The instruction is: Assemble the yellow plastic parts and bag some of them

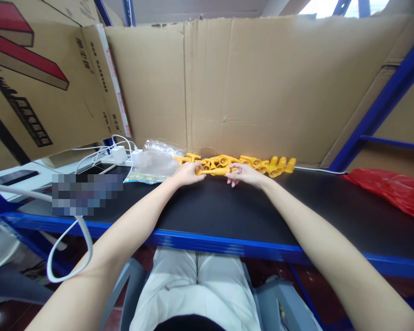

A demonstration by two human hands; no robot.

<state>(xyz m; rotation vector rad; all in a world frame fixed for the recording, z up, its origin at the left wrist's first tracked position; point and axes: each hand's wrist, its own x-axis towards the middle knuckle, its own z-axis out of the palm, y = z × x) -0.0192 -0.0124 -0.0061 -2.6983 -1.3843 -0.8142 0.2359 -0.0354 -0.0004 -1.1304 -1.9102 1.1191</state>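
Note:
Both hands reach to the back of the black shelf top and share one yellow plastic piece (218,171), a stick shape lying level between them. My left hand (189,174) is closed on its left end. At the other end, the fingers of my right hand (244,174) pinch it, thumb side inward. Right behind the hands lies a row of similar yellow plastic pieces (276,165), several of them with round cup-like openings. Some of that row is hidden by my fingers. What the pieces are exactly, I cannot make out.
A clear plastic bag (155,158) lies left of the yellow pieces. White chargers (118,154) and loose cables sit farther left, near a blurred-out patch. A red plastic bag (393,188) is at the right. Cardboard (262,87) walls the back; a blue metal edge (227,244) runs along the front.

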